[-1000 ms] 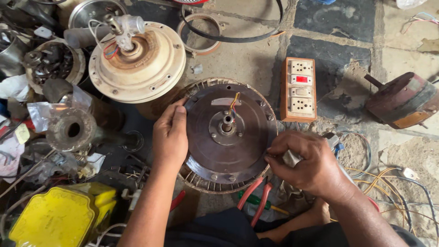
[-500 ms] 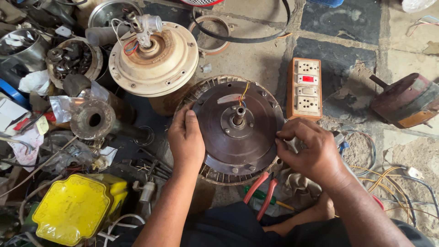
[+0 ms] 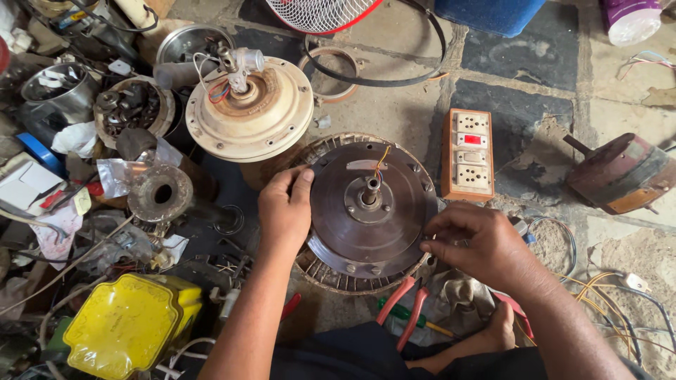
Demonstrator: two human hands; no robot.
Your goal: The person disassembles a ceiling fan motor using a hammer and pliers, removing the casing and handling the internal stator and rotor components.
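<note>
**Gripping the fan motor disc from both sides**

Pinching at the right edge, my right hand [image 3: 486,246] has its thumb and forefinger drawn together on the rim of the dark round motor disc [image 3: 370,207], the other fingers curled loosely behind them. I cannot tell whether something small sits between those fingertips. My left hand [image 3: 285,211] lies flat against the opposite, left edge, fingers bent over the rim and thumb resting on the disc's top face, so it is clasping the disc rather than hanging loose.

The disc lies face up on the stone floor, between my two hands and just in front of my lap. Its short shaft [image 3: 371,188] stands at the centre and points straight up toward the camera, so the long axis runs vertically out of the floor. A thin yellow wire [image 3: 380,160] comes out beside the shaft and leans away from me. A ring of pale ribbed winding slots [image 3: 338,280] shows beneath the disc's near edge.

Farther out, red-handled pliers [image 3: 405,309] lie just below the disc, near a green-handled screwdriver [image 3: 401,315]. An orange switchboard [image 3: 470,155] stands just right of the disc. A cream motor housing [image 3: 250,112] sits up and left, touching nothing I hold. A yellow plastic container [image 3: 127,324] sits at lower left, and a brown motor [image 3: 620,176] well apart at right.
</note>
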